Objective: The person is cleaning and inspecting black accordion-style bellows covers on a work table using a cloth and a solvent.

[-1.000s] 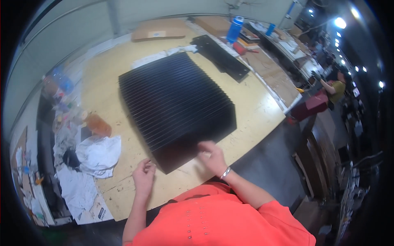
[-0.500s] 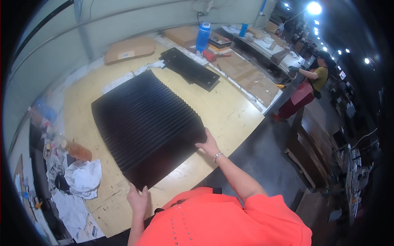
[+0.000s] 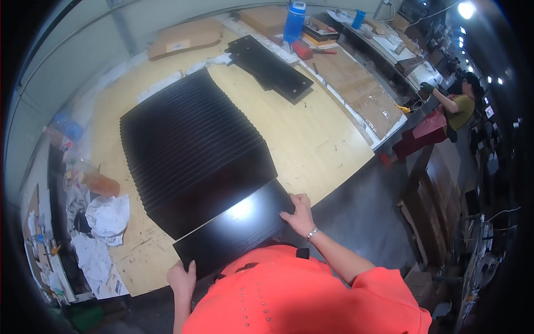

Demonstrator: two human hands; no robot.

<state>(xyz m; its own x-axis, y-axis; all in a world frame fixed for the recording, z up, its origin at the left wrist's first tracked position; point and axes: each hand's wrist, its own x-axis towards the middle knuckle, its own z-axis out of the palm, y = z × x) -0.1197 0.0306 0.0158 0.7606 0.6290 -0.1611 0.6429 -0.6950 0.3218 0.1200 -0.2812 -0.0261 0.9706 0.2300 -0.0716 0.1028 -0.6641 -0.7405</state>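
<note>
A long stack of flat black panels point(image 3: 192, 147) lies fanned out in overlapping rows on the pale yellow tabletop point(image 3: 328, 150). One glossy black panel point(image 3: 233, 231) is apart from the stack's near edge, close to my body, with light glaring off its surface. My left hand point(image 3: 182, 278) grips its left end, thumb on top. At the right end my right hand point(image 3: 299, 216), with a bracelet at the wrist, pinches the edge; the fingers underneath are hidden.
Beyond the stack lie more black panels with holes point(image 3: 270, 67) and cardboard point(image 3: 186, 39). A red-headed mallet point(image 3: 303, 50) and blue bottle point(image 3: 294, 22) stand far right. White rags point(image 3: 107, 219) and an orange-brown jar point(image 3: 100, 182) are left. A person point(image 3: 439, 117) stands right.
Both hands have drawn one panel off the near end of the stack toward my body, so a strip of tabletop shows between. The view has shifted slightly.
</note>
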